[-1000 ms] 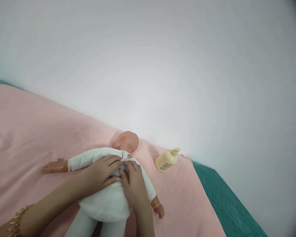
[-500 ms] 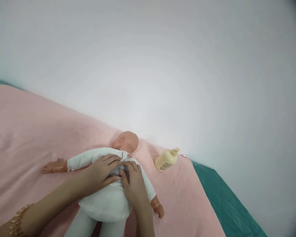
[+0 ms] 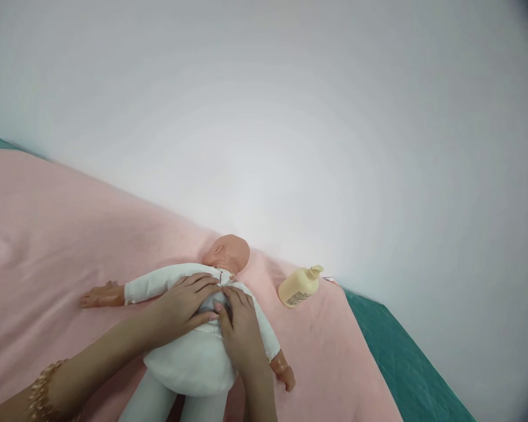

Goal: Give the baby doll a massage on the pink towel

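A baby doll with a white cloth body lies face down, its bald head toward the wall and its arms spread. My left hand lies flat across the left side of its upper back, fingers stretched out. On the right side of the back rests my right hand, also with its fingers laid out and its thumb apart. The fingertips of both hands come close together over a shaded grey patch of the back. Neither hand holds anything.
A pale yellow pump bottle stands tilted in view to the right of the doll. Under both spreads a pink sheet. Green cloth shows beyond its right edge. A white wall rises behind.
Both hands stay on the doll's back with almost the same pose. The whole scene has shifted very slightly to the right in view.
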A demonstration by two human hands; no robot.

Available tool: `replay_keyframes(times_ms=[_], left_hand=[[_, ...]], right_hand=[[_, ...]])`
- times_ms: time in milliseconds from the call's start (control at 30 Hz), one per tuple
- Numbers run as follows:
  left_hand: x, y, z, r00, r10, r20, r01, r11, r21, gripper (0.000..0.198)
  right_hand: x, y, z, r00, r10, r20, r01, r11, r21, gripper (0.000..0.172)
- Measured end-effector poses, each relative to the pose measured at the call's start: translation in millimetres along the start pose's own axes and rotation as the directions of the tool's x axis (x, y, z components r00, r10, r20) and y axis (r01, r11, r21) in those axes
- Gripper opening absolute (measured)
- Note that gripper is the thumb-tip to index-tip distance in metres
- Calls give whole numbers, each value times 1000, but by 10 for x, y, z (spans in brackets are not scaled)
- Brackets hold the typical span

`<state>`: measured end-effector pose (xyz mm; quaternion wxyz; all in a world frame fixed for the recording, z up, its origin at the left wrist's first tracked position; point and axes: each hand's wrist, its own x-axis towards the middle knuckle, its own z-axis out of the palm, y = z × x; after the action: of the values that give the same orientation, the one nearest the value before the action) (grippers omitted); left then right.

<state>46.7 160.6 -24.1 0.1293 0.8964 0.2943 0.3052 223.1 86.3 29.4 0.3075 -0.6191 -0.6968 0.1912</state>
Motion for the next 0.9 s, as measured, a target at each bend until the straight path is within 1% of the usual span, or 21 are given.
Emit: replay_keyframes(times_ms=[100, 267, 533, 733, 900], left_hand=[[-4, -4, 4, 1000, 1, -7, -1, 1000, -16, 46], [-14, -8, 3, 999, -31, -13, 31, 999, -41, 55], [-2, -45, 44, 999, -30, -13, 29, 999, -23, 55], [0, -74, 81, 999, -45, -15, 44, 998, -53, 58], [-2, -75, 82, 998, -51, -23, 49, 997, -67, 55]], right_hand=[[-1, 1, 1, 1000, 1, -10, -1, 1000, 5, 36], [8, 38, 33, 998, -3, -62, 4, 1000, 27, 39], [23, 71, 43, 999, 5, -41, -4, 1000, 28, 39], [38, 86, 58, 996, 16, -91, -11, 998, 61, 42], [42, 93, 64, 997, 7, -75, -4, 999, 33, 41]])
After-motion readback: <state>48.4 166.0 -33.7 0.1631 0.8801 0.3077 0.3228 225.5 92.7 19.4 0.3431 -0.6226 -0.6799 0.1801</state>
